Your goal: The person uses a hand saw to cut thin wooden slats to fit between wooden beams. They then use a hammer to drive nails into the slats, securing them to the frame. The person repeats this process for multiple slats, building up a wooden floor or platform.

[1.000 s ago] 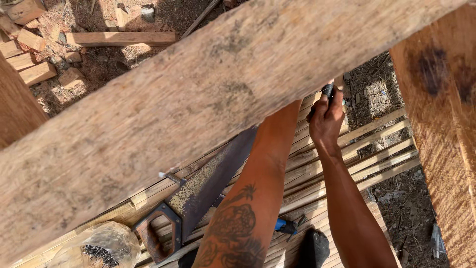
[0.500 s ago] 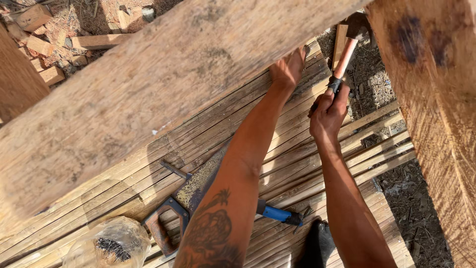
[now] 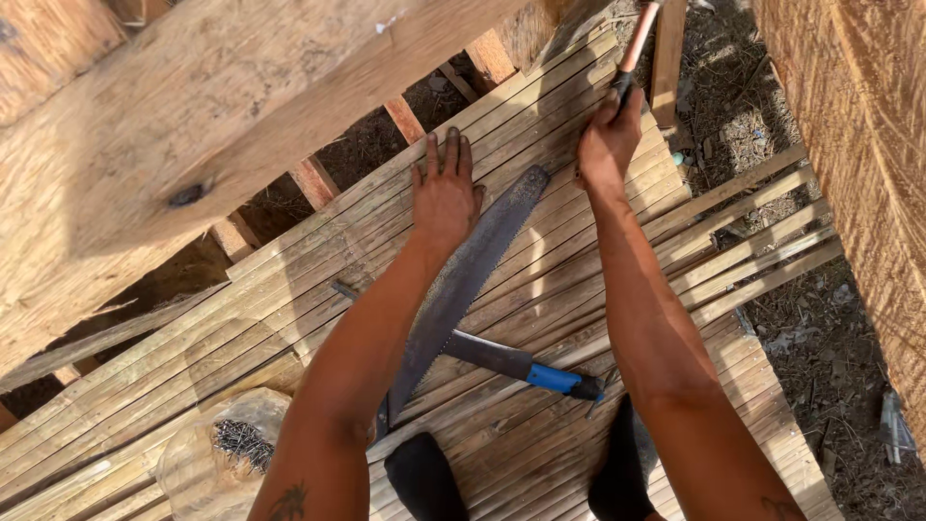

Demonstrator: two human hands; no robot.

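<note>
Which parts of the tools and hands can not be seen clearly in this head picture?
- Hammer: its head is cut off by the top edge; only the handle in the right hand shows.
- Saw: its handle is hidden behind the left forearm.
- Left hand: whatever lies under the palm is covered.
- Nails: too small to count inside the bag.

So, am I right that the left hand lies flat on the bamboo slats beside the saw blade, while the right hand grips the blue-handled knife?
Not quite: in the head view the right hand grips a hammer handle. The blue-handled knife lies untouched on the bamboo slats. The left hand does lie flat beside the saw blade.
</note>
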